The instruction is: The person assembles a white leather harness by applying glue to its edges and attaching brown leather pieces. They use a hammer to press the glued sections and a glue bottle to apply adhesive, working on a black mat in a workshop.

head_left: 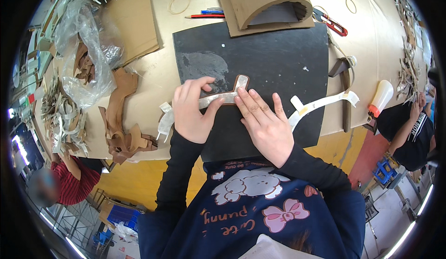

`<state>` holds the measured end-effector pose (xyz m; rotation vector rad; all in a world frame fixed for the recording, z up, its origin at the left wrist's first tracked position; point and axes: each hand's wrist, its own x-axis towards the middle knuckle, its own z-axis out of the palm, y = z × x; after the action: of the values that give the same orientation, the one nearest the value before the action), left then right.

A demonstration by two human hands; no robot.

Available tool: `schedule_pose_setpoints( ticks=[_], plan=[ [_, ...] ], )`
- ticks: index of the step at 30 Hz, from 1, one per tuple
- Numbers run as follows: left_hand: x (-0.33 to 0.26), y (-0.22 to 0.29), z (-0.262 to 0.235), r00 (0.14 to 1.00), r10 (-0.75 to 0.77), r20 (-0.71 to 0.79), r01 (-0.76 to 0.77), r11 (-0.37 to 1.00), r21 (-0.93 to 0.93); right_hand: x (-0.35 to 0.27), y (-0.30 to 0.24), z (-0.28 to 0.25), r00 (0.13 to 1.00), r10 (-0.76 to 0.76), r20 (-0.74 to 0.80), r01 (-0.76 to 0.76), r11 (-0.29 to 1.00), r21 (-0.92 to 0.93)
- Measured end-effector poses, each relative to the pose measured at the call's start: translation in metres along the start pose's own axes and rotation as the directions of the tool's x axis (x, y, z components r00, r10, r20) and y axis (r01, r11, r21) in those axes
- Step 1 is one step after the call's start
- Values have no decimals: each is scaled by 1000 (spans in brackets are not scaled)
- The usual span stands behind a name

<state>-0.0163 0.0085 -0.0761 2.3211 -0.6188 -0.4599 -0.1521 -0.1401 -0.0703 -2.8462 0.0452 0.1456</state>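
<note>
A strip with a white face, brown edges and a short side tab lies on a black mat. My left hand rests over the strip's left part, thumb tip on it and fingers curved apart from the thumb. Flat on the strip beside the tab are the fingertips of my right hand. Past my left hand a white forked end sticks out. On the other side, a curved white strip with tabs runs out from under my right hand; whether these are one piece is hidden.
Brown leather pieces and a clear plastic bag lie left. Behind the mat stand a curved cardboard form, pencil and red cutter. A white bottle lies right. Other people sit at both sides.
</note>
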Motion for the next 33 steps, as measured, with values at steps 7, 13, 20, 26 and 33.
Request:
schedule_pose_setpoints(
  ticks=[7,13,20,26,33],
  plan=[
    [-15,-15,3,982,98,-160,-93,995,38,2,2,6,998,12,-55,-10,999,45],
    [-32,-35,3,888,432,-157,-382,883,273,-3,27,-15,998,37,-57,-18,951,307],
    [-60,-49,7,920,384,76,-380,829,411,-47,145,-41,682,519,-515,-462,852,247],
    [-59,-47,2,897,417,147,-437,788,434,-94,210,-17,572,639,-514,-700,707,100],
    [-70,-29,16,933,343,106,-354,831,428,-104,220,-1,657,647,-387,-601,759,251]
  ],
)
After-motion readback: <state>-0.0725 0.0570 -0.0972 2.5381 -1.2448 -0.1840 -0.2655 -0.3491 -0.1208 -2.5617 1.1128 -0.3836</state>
